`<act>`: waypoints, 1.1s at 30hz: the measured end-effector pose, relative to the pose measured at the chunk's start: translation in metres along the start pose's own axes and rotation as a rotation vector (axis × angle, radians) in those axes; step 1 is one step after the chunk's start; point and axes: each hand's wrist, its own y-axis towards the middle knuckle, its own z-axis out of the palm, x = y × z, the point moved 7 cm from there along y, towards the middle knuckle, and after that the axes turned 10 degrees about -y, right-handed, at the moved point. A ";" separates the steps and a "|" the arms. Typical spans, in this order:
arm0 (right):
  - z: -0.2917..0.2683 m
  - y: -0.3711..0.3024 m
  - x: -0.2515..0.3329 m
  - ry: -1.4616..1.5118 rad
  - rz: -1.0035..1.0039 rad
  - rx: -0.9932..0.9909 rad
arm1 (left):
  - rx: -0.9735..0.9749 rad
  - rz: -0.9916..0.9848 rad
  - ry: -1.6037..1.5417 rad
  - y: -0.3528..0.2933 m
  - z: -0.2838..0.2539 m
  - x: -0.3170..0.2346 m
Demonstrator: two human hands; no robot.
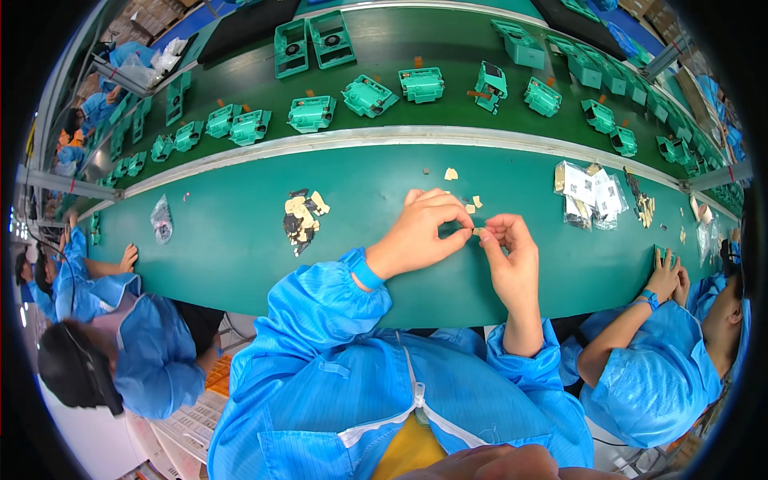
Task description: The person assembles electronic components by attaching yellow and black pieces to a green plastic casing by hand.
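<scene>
Above the green table, my two hands meet fingertip to fingertip. Between them is a small tan piece, too small to make out fully. My left hand pinches it with thumb and index finger from the left. From the right, the thumb and fingers of my right hand close on it too. Just beyond the fingertips lie a few loose cream pieces, and farther off a cream piece. Left of my left hand is a loose pile of cream and black pieces.
Behind the table's metal edge, a dark green conveyor carries several teal plastic housings. Clear bags with white labels lie to the right, and a small clear bag far left. Co-workers in blue sit at left and right.
</scene>
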 end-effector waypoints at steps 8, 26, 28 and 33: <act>-0.005 -0.005 0.033 -0.257 -0.131 -0.100 | -0.093 -0.087 -0.283 -0.002 0.006 0.012; -0.013 0.003 0.016 -0.230 -0.097 -0.021 | -0.083 0.184 0.082 0.000 0.012 -0.014; -0.013 0.004 0.014 -0.215 -0.103 -0.020 | -0.081 0.166 0.082 0.000 0.012 -0.012; -0.026 0.016 -0.008 -0.228 -0.011 -0.143 | -0.120 0.141 0.050 -0.002 0.008 -0.013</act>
